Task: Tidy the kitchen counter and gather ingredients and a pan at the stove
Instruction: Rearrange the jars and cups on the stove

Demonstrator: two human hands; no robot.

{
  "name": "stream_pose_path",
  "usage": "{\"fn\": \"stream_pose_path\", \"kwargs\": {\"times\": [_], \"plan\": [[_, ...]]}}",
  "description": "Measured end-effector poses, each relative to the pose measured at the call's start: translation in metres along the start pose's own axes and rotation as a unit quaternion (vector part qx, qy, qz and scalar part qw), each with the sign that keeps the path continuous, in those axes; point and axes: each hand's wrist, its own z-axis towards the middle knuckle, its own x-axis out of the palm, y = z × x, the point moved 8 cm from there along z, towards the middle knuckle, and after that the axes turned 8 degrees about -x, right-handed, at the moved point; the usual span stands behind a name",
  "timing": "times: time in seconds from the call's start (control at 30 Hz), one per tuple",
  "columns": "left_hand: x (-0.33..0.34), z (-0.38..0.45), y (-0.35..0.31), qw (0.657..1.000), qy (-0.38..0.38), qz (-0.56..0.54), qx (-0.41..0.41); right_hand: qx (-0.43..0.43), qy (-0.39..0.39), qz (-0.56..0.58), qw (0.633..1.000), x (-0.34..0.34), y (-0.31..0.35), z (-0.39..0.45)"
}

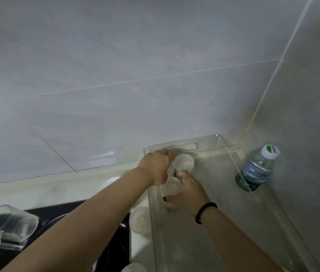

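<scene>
Your left hand curls around the far small clear cup, your right hand around the near cup. Both cups stand upright, mouths up, inside the clear tray; contents unclear. A water bottle stands upright behind it.

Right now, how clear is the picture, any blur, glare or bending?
Head view: dim, soft light; wide-angle bends the wall tile lines; left hand and right hand slightly blurred over the clear tray; faint sheen on the wall; bottle fairly sharp.

Grey tiled walls, corner rt
</scene>
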Motion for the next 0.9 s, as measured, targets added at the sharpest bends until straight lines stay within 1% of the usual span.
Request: {"fn": "stream_pose_path", "kwargs": {"times": [0.1, 0.23, 0.33, 0.5, 0.6, 0.73, 0.83, 0.9], "plan": [[0.011, 0.016, -0.004, 0.996, 0.035, 0.073, -0.029, 0.004, -0.014, -0.029, 0.999, -0.012, -0.003, -0.005], [0.013, 0.025, -0.009, 0.991, 0.045, 0.116, -0.052, -0.005, -0.034, -0.049, 0.998, -0.029, -0.001, -0.012], [0.011, 0.023, -0.01, 0.99, 0.038, 0.124, -0.059, -0.007, -0.033, -0.062, 0.998, -0.037, -0.003, -0.018], [0.003, 0.006, -0.005, 0.993, 0.025, 0.096, -0.062, -0.01, -0.033, -0.078, 0.996, -0.047, -0.001, -0.033], [-0.013, -0.011, -0.004, 0.997, 0.0, 0.055, -0.059, -0.017, -0.036, -0.083, 0.996, -0.049, 0.005, -0.045], [-0.043, -0.051, 0.006, 0.992, -0.08, -0.056, -0.08, -0.047, -0.059, -0.075, 0.994, -0.056, 0.023, -0.065], [-0.068, -0.106, 0.025, 0.966, -0.154, -0.172, -0.115, -0.084, -0.085, -0.078, 0.99, -0.064, 0.053, -0.085], [-0.079, -0.135, 0.035, 0.949, -0.193, -0.214, -0.126, -0.1, -0.092, -0.071, 0.988, -0.067, 0.069, -0.093]]}}
